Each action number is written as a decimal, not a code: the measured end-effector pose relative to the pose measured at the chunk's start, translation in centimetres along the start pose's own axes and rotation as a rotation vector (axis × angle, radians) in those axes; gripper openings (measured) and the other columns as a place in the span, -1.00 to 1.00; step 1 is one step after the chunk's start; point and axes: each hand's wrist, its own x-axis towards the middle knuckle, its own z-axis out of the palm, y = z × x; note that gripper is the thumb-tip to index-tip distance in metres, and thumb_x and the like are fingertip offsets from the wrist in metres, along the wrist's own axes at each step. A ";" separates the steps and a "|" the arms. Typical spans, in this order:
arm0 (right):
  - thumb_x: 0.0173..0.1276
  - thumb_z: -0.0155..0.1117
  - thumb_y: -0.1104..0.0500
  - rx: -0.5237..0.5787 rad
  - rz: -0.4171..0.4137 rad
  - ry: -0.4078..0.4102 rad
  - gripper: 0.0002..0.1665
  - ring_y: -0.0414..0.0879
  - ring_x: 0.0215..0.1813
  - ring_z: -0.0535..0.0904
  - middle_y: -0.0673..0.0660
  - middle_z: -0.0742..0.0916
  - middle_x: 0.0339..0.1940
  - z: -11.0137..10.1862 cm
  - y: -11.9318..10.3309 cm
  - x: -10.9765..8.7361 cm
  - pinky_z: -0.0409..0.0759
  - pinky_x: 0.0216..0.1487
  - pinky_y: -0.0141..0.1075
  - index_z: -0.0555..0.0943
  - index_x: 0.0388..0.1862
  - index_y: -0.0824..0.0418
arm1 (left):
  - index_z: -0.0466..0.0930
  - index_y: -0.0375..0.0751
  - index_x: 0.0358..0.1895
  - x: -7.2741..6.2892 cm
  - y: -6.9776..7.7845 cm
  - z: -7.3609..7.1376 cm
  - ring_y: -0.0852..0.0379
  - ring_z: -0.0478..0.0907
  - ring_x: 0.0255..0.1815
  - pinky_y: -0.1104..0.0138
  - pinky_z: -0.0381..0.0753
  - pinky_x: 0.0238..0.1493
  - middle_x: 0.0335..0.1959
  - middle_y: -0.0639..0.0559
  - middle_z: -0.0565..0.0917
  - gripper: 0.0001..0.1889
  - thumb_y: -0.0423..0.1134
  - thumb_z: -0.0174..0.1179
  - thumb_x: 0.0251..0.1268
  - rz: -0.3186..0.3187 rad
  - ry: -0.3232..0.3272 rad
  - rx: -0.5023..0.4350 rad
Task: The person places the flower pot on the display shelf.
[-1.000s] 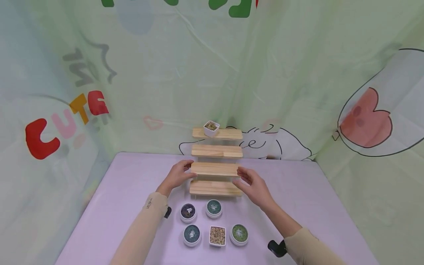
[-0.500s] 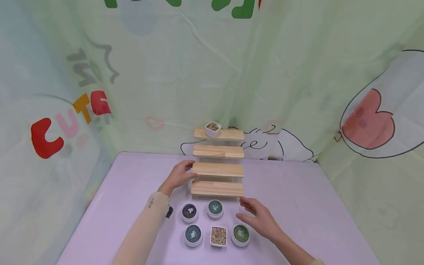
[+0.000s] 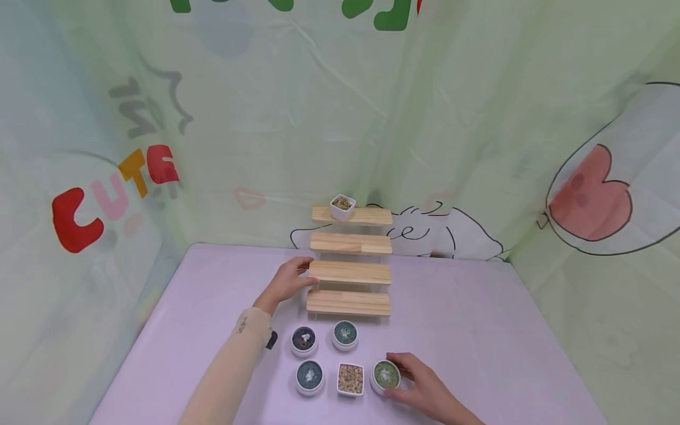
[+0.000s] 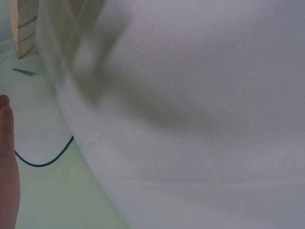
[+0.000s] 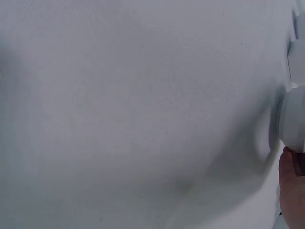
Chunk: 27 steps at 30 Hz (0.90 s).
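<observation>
In the head view, my right hand [image 3: 425,386] has its thumb and fingers around a round white pot with a green top [image 3: 386,375]. The right wrist view shows a fingertip against the side of this white pot [image 5: 293,119]. My left hand [image 3: 287,280] holds the left end of a four-tier wooden display stand [image 3: 349,273], thumb in front and fingers behind the second tier from the bottom. Only the edge of the left hand [image 4: 7,167] appears in the left wrist view, below a wooden board end [image 4: 24,28].
A small square pot [image 3: 342,208] stands on the top tier. Before the stand are a dark-topped round pot [image 3: 304,341], two teal-topped round pots [image 3: 345,334] and a square pot of beige bits [image 3: 350,379]. A printed curtain [image 3: 255,147] surrounds the lilac table [image 3: 467,313].
My right hand has left the stand's right end, come down toward the front and closed around the green-topped pot. My left hand stays at the stand.
</observation>
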 end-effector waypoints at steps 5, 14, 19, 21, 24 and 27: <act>0.13 0.52 -0.04 -0.001 -0.075 0.009 -0.16 0.05 0.15 0.57 0.20 0.59 0.17 0.1 0.5 -0.3 0.65 0.17 -0.16 0.43 0.25 0.39 | 0.38 -0.40 0.32 0.1 0.1 0.1 -0.13 0.47 0.27 0.20 0.50 0.34 0.26 -0.26 0.49 -0.33 -0.26 0.42 0.16 -0.014 -0.002 0.000; 0.13 0.53 0.03 0.021 -0.148 0.039 -0.23 -0.14 0.11 0.56 0.15 0.60 0.11 0.2 1.1 -0.5 0.66 0.14 -0.30 0.45 0.22 0.36 | 0.38 -0.42 0.32 0.1 0.1 0.1 -0.13 0.47 0.27 0.22 0.51 0.33 0.25 -0.28 0.49 -0.32 -0.27 0.42 0.15 -0.007 0.001 0.003; 0.10 0.55 0.09 0.032 -0.181 0.090 -0.26 -0.06 0.09 0.58 0.17 0.61 0.09 0.1 0.8 -0.2 0.69 0.11 -0.25 0.47 0.18 0.37 | 0.38 -0.43 0.32 0.1 0.0 0.1 -0.13 0.47 0.27 0.22 0.50 0.34 0.26 -0.28 0.49 -0.32 -0.28 0.43 0.14 0.001 -0.001 -0.001; 0.10 0.55 0.10 0.042 -0.170 0.102 -0.26 0.02 0.10 0.58 0.19 0.61 0.10 -0.1 0.6 0.1 0.68 0.11 -0.24 0.47 0.18 0.38 | 0.38 -0.43 0.32 0.1 0.0 0.1 -0.13 0.47 0.27 0.22 0.50 0.33 0.26 -0.28 0.49 -0.32 -0.27 0.42 0.15 0.000 -0.001 0.003; 0.09 0.56 0.10 0.068 -0.104 0.110 -0.24 0.11 0.14 0.56 0.19 0.60 0.11 -0.6 0.2 0.8 0.65 0.16 -0.26 0.46 0.20 0.37 | 0.37 -0.42 0.33 0.1 0.0 0.0 -0.13 0.47 0.27 0.23 0.50 0.33 0.26 -0.28 0.48 -0.32 -0.26 0.42 0.15 -0.007 -0.002 0.010; 0.08 0.57 0.11 0.080 -0.041 0.131 -0.23 0.13 0.20 0.53 0.16 0.59 0.13 -1.2 -0.4 1.7 0.62 0.20 -0.30 0.46 0.23 0.34 | 0.38 -0.42 0.33 0.1 0.1 0.0 -0.13 0.47 0.27 0.22 0.50 0.33 0.26 -0.28 0.48 -0.32 -0.26 0.42 0.16 -0.006 -0.001 0.008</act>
